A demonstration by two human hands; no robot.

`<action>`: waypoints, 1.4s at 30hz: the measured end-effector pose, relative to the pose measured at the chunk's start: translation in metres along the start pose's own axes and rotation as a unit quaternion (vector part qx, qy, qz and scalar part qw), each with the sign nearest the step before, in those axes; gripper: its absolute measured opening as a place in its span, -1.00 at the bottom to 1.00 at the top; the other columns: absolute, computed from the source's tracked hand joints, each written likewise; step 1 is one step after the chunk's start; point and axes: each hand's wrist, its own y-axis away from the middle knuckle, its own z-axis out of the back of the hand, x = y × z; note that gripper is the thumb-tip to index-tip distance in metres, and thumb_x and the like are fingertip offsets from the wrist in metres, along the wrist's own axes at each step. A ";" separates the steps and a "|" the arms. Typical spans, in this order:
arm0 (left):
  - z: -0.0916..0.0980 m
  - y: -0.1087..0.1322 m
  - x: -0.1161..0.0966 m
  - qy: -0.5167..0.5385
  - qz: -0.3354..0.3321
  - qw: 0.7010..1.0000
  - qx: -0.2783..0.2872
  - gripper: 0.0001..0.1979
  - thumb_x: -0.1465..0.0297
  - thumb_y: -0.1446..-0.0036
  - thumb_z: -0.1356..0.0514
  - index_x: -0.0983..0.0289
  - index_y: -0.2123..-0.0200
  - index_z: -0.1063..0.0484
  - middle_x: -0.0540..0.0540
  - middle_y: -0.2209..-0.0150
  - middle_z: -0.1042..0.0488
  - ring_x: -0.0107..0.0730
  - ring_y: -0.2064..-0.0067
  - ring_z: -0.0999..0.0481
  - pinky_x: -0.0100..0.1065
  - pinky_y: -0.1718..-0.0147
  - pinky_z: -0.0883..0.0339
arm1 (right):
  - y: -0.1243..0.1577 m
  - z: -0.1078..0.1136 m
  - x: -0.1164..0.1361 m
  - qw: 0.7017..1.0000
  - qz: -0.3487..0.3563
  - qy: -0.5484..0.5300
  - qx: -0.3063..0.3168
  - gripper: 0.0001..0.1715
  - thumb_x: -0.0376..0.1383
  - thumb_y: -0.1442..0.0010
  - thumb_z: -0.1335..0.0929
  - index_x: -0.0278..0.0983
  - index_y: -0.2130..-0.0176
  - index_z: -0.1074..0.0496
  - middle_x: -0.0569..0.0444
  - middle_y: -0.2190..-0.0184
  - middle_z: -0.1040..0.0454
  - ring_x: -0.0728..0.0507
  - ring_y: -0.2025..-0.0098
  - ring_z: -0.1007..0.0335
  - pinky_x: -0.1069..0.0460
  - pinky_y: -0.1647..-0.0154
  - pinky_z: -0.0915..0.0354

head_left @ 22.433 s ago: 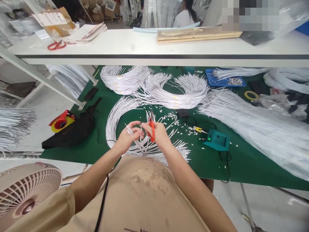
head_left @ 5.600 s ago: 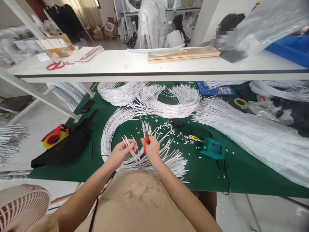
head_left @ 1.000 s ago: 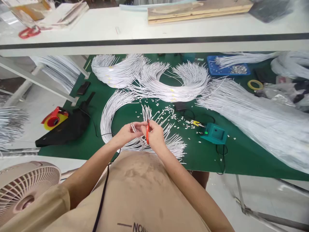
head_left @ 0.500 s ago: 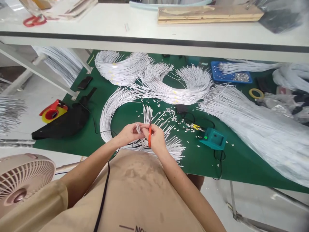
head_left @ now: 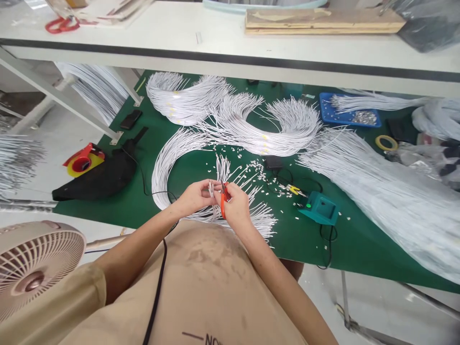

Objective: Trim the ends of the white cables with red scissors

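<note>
My left hand is closed on a few white wires, whose ends stick up between the fingers. Close against it, my right hand grips scissors with orange-red handles. The dark blades point up and away, beside the wire ends; whether they touch a wire I cannot tell. Under and around both hands spreads a curved bundle of white wires, its loose ends fanning out to the right. Just beyond the hands, a small tuft of wires points away from me. Small white clippings lie scattered past it.
More wire bundles lie behind on the green table. A teal device with yellow-handled cutters, a blue tray and a plastic-wrapped bundle are right. A tape dispenser and fan stand left. A white shelf overhangs.
The scissors have tilted, and their red handles now show spread apart in my right hand. My left hand stays on the wires. The whole view has shifted slightly.
</note>
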 end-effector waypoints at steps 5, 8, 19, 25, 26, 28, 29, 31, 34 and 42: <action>0.005 0.003 0.000 -0.017 0.001 1.000 -0.011 -0.50 0.28 0.22 -0.34 0.27 0.13 -0.40 0.12 0.23 -0.51 -0.24 0.25 -0.50 -0.26 0.22 -0.34 | 0.001 0.002 0.000 0.999 -0.028 -0.027 -0.020 -0.84 -0.27 -0.02 -0.27 -0.27 0.48 -0.41 0.13 0.48 -0.36 -0.02 0.43 -0.25 0.09 0.41 -0.15; 0.004 0.006 0.001 0.015 -0.011 0.999 -0.037 -0.58 0.26 0.19 -0.32 0.28 0.21 -0.44 0.11 0.29 -0.51 -0.28 0.28 -0.49 -0.30 0.24 -0.31 | 0.003 0.000 0.001 0.995 -0.059 -0.071 -0.050 -0.83 -0.27 -0.02 -0.26 -0.27 0.45 -0.42 0.13 0.48 -0.39 -0.02 0.43 -0.27 0.09 0.39 -0.16; -0.004 0.015 -0.006 0.186 0.021 0.982 -0.007 -0.68 0.26 0.02 -0.22 0.29 0.19 -0.44 -0.02 0.51 -0.33 -0.55 0.45 -0.29 -0.47 0.43 -0.16 | -0.001 0.005 -0.006 0.990 -0.088 -0.111 0.021 -0.73 -0.19 -0.05 -0.26 -0.30 0.41 -0.46 0.14 0.53 -0.39 -0.02 0.48 -0.24 0.09 0.43 -0.16; -0.003 0.014 -0.011 0.180 0.028 0.983 -0.006 -0.74 0.25 0.05 -0.24 0.30 0.32 -0.43 -0.02 0.50 -0.33 -0.57 0.48 -0.28 -0.47 0.49 -0.11 | -0.003 0.009 -0.016 0.984 -0.019 0.158 0.078 -0.82 -0.20 -0.04 -0.30 -0.24 0.42 -0.44 0.07 0.42 -0.43 -0.05 0.39 -0.29 0.09 0.44 -0.09; -0.003 0.014 -0.011 0.179 0.024 0.984 -0.007 -0.75 0.26 0.06 -0.25 0.30 0.33 -0.42 -0.02 0.49 -0.34 -0.57 0.49 -0.28 -0.48 0.49 -0.11 | -0.003 0.009 -0.016 0.980 -0.011 0.180 0.085 -0.82 -0.20 -0.05 -0.30 -0.24 0.44 -0.43 0.06 0.43 -0.43 -0.05 0.40 -0.29 0.09 0.45 -0.07; -0.003 0.014 -0.012 0.168 0.016 0.986 -0.013 -0.76 0.26 0.05 -0.24 0.31 0.37 -0.40 -0.02 0.49 -0.35 -0.58 0.49 -0.29 -0.48 0.51 -0.10 | -0.003 0.009 -0.014 0.974 -0.002 0.205 0.097 -0.81 -0.19 -0.05 -0.30 -0.23 0.47 -0.41 0.06 0.46 -0.42 -0.06 0.41 -0.30 0.09 0.47 -0.04; -0.003 0.014 -0.012 0.158 0.013 0.987 -0.017 -0.77 0.25 0.04 -0.23 0.31 0.38 -0.39 -0.02 0.49 -0.35 -0.58 0.50 -0.29 -0.49 0.51 -0.10 | -0.004 0.010 -0.013 0.972 -0.001 0.212 0.103 -0.81 -0.19 -0.06 -0.30 -0.23 0.47 -0.41 0.06 0.47 -0.42 -0.07 0.41 -0.30 0.09 0.48 -0.02; -0.002 0.014 -0.012 0.136 0.008 0.990 -0.028 -0.77 0.25 0.03 -0.22 0.31 0.39 -0.38 -0.01 0.50 -0.36 -0.57 0.50 -0.29 -0.48 0.52 -0.11 | -0.004 0.012 -0.010 0.969 0.001 0.223 0.109 -0.82 -0.20 -0.06 -0.29 -0.23 0.47 -0.41 0.05 0.48 -0.42 -0.07 0.42 -0.30 0.08 0.50 0.00; -0.001 0.014 -0.012 0.105 -0.007 0.994 -0.041 -0.77 0.25 0.01 -0.20 0.31 0.38 -0.38 -0.01 0.50 -0.36 -0.56 0.50 -0.30 -0.48 0.51 -0.13 | -0.005 0.015 -0.007 0.962 0.010 0.247 0.117 -0.79 -0.22 -0.08 -0.27 -0.22 0.50 -0.41 0.04 0.50 -0.42 -0.08 0.44 -0.30 0.07 0.49 0.02; 0.000 0.013 -0.015 0.026 -0.015 0.997 -0.067 -0.75 0.30 0.14 -0.29 0.30 0.36 -0.42 0.03 0.44 -0.45 -0.45 0.42 -0.42 -0.43 0.41 -0.25 | -0.002 0.015 -0.007 0.959 0.010 0.263 0.105 -0.72 -0.14 -0.10 -0.28 -0.23 0.53 -0.40 0.02 0.50 -0.42 -0.08 0.46 -0.30 0.06 0.51 0.02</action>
